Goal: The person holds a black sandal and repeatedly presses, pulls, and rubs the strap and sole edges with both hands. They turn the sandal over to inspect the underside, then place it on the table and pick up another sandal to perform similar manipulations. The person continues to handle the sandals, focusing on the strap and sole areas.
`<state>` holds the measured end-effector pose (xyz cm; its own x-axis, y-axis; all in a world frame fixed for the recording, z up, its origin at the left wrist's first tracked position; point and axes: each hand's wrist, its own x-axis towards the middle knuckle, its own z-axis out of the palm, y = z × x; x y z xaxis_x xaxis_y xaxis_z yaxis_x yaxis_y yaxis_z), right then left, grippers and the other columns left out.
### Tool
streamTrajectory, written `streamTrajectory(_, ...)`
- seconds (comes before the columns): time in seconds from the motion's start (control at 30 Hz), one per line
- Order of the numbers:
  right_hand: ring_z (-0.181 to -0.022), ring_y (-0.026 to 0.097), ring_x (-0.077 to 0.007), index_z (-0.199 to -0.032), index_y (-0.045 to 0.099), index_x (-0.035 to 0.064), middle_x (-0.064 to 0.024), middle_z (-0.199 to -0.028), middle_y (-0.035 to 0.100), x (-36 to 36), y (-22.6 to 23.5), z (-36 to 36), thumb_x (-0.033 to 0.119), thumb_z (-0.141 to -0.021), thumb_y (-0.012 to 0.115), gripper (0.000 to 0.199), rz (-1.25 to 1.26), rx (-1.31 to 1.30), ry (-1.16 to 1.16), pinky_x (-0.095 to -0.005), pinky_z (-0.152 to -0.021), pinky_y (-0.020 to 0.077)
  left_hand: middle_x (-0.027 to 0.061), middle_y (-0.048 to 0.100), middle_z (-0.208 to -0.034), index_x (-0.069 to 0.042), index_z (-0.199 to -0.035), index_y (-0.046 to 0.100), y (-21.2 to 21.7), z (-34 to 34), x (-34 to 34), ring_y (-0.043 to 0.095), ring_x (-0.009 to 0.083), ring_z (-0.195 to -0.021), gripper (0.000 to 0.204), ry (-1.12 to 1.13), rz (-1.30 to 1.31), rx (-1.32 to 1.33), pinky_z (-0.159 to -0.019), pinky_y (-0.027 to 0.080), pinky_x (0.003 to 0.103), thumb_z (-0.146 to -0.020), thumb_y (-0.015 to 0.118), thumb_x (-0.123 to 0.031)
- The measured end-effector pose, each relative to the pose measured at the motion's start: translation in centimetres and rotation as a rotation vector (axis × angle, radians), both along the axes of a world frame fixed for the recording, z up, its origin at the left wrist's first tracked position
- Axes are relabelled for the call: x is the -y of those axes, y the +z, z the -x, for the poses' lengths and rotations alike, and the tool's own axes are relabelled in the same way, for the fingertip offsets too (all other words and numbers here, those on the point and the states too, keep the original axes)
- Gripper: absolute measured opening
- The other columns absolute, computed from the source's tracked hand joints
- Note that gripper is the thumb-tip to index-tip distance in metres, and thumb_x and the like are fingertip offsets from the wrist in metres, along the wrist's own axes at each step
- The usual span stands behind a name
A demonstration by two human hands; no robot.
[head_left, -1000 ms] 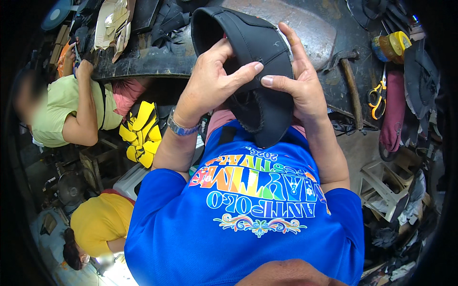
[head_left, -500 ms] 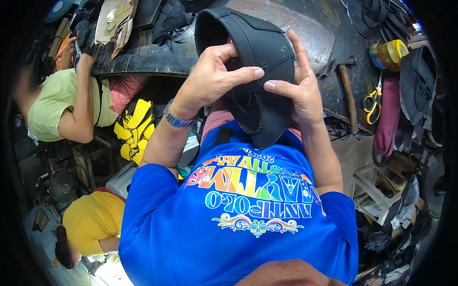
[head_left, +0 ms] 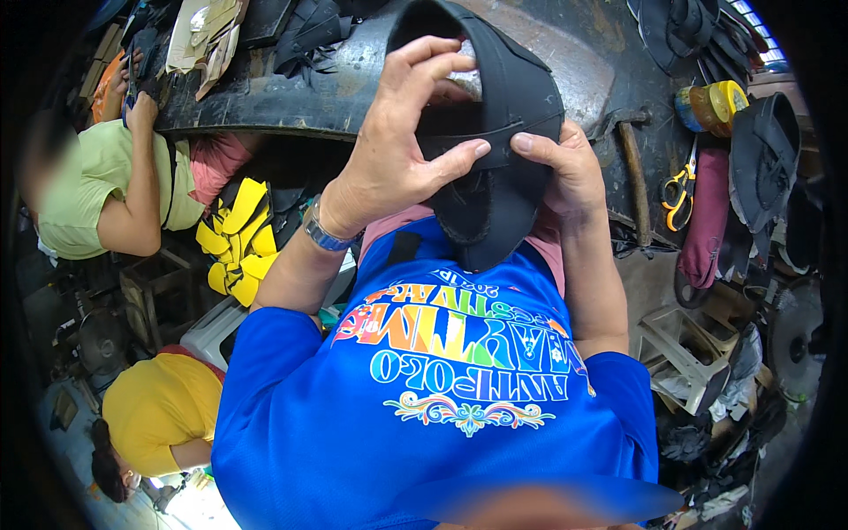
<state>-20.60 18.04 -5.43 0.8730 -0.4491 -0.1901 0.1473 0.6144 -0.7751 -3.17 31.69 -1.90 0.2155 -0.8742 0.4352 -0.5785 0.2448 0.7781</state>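
Observation:
A black shoe upper (head_left: 521, 102), stitched, with a wide round opening and a tongue-like flap (head_left: 481, 225), is held up in front of me over the table edge. My left hand (head_left: 397, 146), with a metal wristwatch, is at its left side. Its thumb presses on the band below the opening; two fingers curve loosely across the opening, and the lower fingers are partly hidden inside. Closed round the right side is my right hand (head_left: 574, 172), its thumb on the front and its fingers mostly hidden behind. Both thumb tips are close together.
On the dark table (head_left: 265, 110) lie a hammer (head_left: 636, 168), orange-handled scissors (head_left: 680, 196), a yellow-lidded jar (head_left: 711, 104) and more black uppers (head_left: 764, 159). Yellow pieces (head_left: 238, 243) are heaped at left. A person in light green (head_left: 106, 194) and one in yellow (head_left: 163, 411) are nearby.
The shoe upper has tilted and shifted slightly right, so its opening shows more. My left fingers have come up into sight across the opening. My right index finger, earlier stretched up, has folded behind.

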Motion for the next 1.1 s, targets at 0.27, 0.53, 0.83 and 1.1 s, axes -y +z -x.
streamTrajectory(0.27, -0.086, 0.070, -0.0168, -0.112, 0.066, -0.0014, -0.0105, -0.102, 0.072, -0.2, -1.4, 0.3, 0.003, -0.083, 0.074, 0.030, -0.020, 0.035, -0.041, -0.0306, -0.080, 0.0576, 0.0255, 0.066, -0.113, 0.003, -0.133, 0.051, 1.3, -2.2, 1.6, 0.066, 0.0374, -0.106, 0.043, -0.174, -0.438, 0.212, -0.090, 0.051, 0.039, -0.095, 0.060, -0.014)
streamTrajectory(0.53, -0.089, 0.069, -0.0159, -0.112, 0.066, -0.0003, -0.0084, -0.103, 0.072, -0.8, -1.1, 1.1, 0.003, -0.084, 0.073, 0.029, 0.084, 0.009, -0.159, -0.0298, -0.082, 0.0561, 0.0054, 0.069, -0.094, 0.006, -0.117, 0.064, 2.8, -4.6, 5.8, 0.063, 0.0101, -0.086, 0.037, -0.541, -0.805, -0.006, -0.083, 0.052, 0.027, -0.099, 0.061, -0.026)
streamTrajectory(0.83, -0.092, 0.070, -0.0179, -0.117, 0.063, -0.0018, -0.0107, -0.107, 0.071, 0.3, -2.4, 1.8, 0.002, -0.085, 0.072, 0.033, -0.005, -0.009, -0.175, -0.0325, -0.086, 0.0565, 0.0186, 0.068, -0.116, 0.001, -0.136, 0.052, 5.5, -3.9, 6.3, 0.071, 0.0233, -0.097, 0.041, -0.496, -0.799, -0.512, -0.087, 0.056, 0.028, -0.102, 0.053, -0.023)
streamTrajectory(1.1, -0.097, 0.070, -0.0218, -0.122, 0.061, -0.0031, -0.0128, -0.110, 0.071, 0.6, -3.8, 3.6, 0.002, -0.086, 0.069, 0.038, -0.067, 0.122, -0.253, -0.0351, -0.090, 0.0557, 0.0157, 0.063, -0.128, -0.002, -0.145, 0.043, 1.6, -2.9, 1.5, 0.062, 0.0210, -0.117, 0.055, 0.064, -0.131, -0.425, -0.101, 0.049, 0.034, -0.095, 0.064, -0.013)
